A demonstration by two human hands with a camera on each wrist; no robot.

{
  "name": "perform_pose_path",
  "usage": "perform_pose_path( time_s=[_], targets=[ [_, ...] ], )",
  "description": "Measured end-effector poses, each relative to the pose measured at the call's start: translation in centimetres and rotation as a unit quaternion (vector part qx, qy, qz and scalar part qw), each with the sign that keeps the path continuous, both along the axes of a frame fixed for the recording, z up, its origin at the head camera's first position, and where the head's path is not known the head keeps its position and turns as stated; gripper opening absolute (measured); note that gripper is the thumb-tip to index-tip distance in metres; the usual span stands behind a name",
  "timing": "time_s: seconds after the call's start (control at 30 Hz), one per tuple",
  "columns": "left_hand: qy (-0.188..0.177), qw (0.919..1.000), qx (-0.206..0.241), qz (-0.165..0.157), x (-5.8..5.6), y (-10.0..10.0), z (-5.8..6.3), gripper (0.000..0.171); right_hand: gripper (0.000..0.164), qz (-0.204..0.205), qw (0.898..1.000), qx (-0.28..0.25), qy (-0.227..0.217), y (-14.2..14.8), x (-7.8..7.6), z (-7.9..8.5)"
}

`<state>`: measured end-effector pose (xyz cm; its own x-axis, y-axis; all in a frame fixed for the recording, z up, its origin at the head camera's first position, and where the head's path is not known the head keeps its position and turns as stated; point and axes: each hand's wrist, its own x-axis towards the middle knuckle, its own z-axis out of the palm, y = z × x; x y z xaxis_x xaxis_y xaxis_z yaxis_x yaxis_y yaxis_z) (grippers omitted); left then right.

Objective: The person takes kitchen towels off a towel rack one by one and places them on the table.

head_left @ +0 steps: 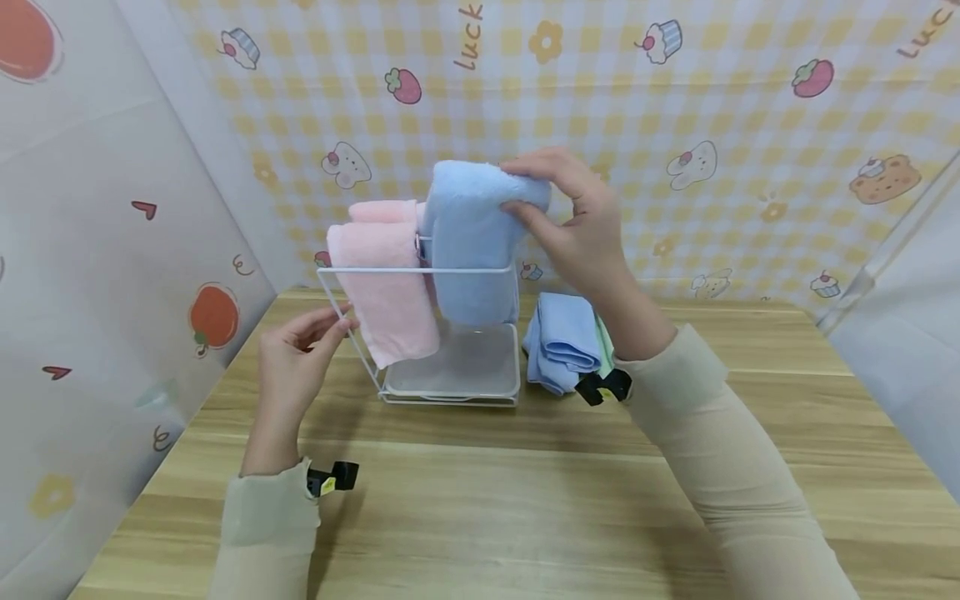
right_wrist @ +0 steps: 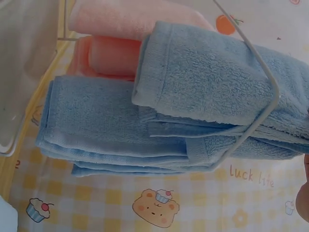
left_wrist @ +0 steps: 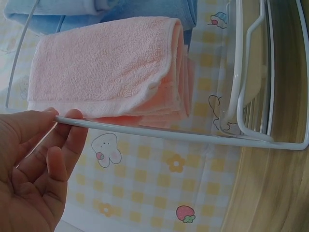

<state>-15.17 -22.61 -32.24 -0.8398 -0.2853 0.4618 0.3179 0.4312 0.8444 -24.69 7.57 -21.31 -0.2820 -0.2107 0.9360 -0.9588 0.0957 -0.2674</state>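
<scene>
Centrally, a white wire rack (head_left: 450, 403) is set on a wooden bench (head_left: 525, 500). Within its base, a pale, shallow tray (head_left: 480, 358) is held. Above the tray, a pink towel (head_left: 386, 292) is draped at the left and a blue towel (head_left: 472, 250) at the right, side by side; both are crossed in front by the rack's upper rod.

The blue towel's upper right end is pinched between thumb and fingers by the right hand (head_left: 581, 221), which is reached in from the right, above rod level. The rack's slanting left post is gripped between thumb and fingertips by the left hand (head_left: 296, 350), lower down.

Just right of the rack, folded blue cloth (head_left: 568, 333) is stacked on the bench, with green cloth (head_left: 604, 346) partly hidden behind it. The bench's back edge is bordered by a yellow-checked backdrop (head_left: 750, 125).
</scene>
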Motion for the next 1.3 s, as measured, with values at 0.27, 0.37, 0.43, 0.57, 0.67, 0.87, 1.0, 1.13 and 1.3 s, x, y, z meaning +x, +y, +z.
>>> perform_pose_path(
  time_s=[0.27, 0.37, 0.43, 0.57, 0.67, 0.87, 1.0, 1.13, 1.3],
  targets=[
    [0.005, 1.0000, -0.001, 0.001, -0.1, 0.0, 0.0, 0.020, 0.025, 0.019, 0.998, -0.064, 0.020, 0.4, 1.1, -0.1],
    [0.003, 1.0000, 0.000, -0.002, -0.1, -0.1, -0.1, 0.020, 0.027, 0.020, 0.996, -0.081, 0.031, 0.6, 1.7, -0.2],
    [0.004, 1.0000, 0.002, -0.005, -0.1, -0.1, -0.2, 0.020, 0.026, 0.017, 0.995, -0.097, 0.035, 0.7, 2.2, -0.2],
    [0.012, 0.9998, 0.005, -0.013, -0.2, -0.1, -0.1, 0.018, 0.024, 0.012, 0.990, -0.137, 0.040, 1.1, 3.2, 0.1],
    [0.012, 0.9999, 0.005, -0.010, -0.2, -0.1, 0.1, 0.019, 0.023, 0.005, 0.986, -0.163, 0.034, 1.4, 3.6, 0.3],
    [0.000, 1.0000, 0.000, -0.002, -0.2, -0.1, 0.1, 0.020, 0.026, -0.009, 0.979, -0.200, 0.026, 2.3, 3.9, 0.1],
    [0.003, 1.0000, 0.004, -0.006, -0.2, -0.1, 0.0, 0.020, 0.025, -0.013, 0.972, -0.229, 0.045, 2.4, 4.0, -0.6],
    [0.003, 0.9999, 0.005, -0.009, -0.2, 0.0, 0.1, 0.020, 0.030, -0.010, 0.964, -0.257, 0.065, 2.5, 4.3, -1.4],
    [0.006, 0.9999, 0.010, -0.009, -0.2, 0.0, 0.0, 0.019, 0.039, -0.015, 0.954, -0.288, 0.087, 2.6, 4.5, -2.0]
  ],
)
